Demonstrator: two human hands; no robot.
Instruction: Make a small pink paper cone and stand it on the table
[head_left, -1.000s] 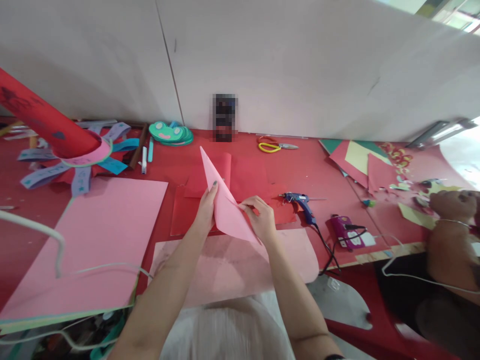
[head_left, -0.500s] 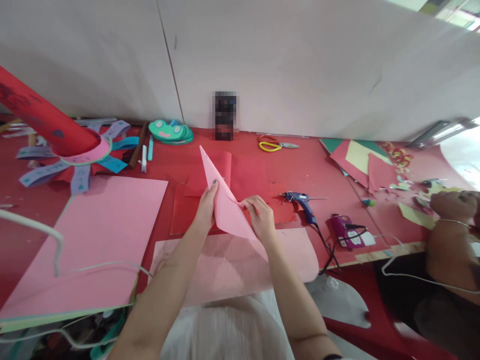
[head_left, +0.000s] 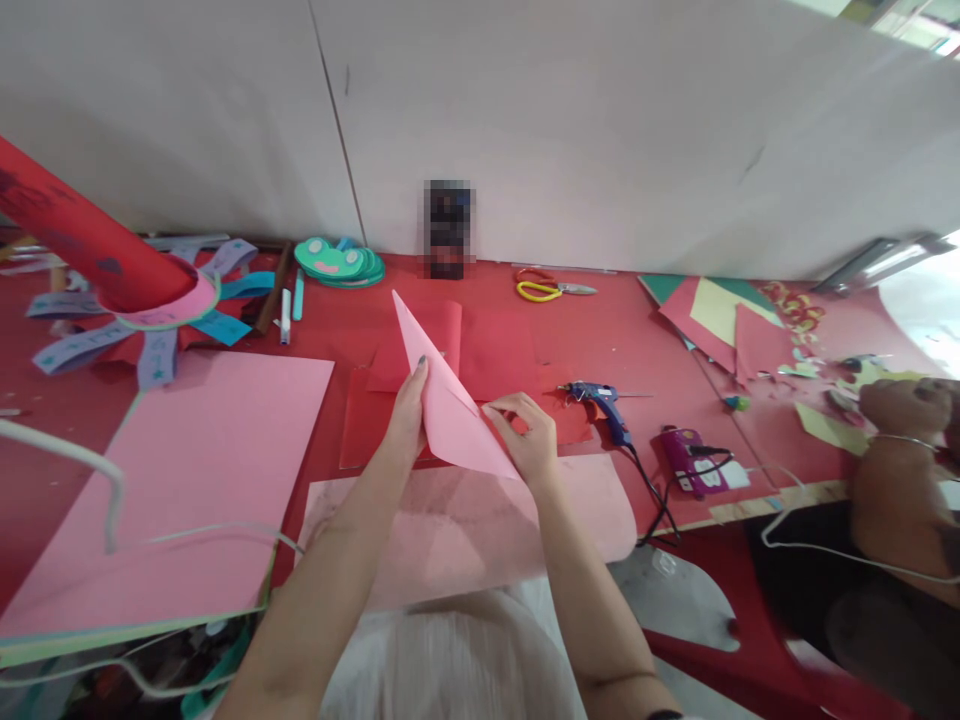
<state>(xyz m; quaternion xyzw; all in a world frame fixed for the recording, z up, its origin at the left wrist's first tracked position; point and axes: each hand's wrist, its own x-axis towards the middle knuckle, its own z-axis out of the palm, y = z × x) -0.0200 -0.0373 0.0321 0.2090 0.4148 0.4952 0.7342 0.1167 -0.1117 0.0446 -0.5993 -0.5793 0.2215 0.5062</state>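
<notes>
One hand, the left hand, is clamped on a folded pink paper sheet, with its thumb on the side we can see. The sheet is tilted over some red paper on the red table, and its sharp tip points away from the person. Half a second ago, a little bit of the slanted edge stuck up at the fingertips of the right hand. Now that bit looks flatter, and those fingers sit a bit more to the right. Their tips are close together, but I cannot tell if they pinch any paper. So the left hand seems to do most of the holding.
</notes>
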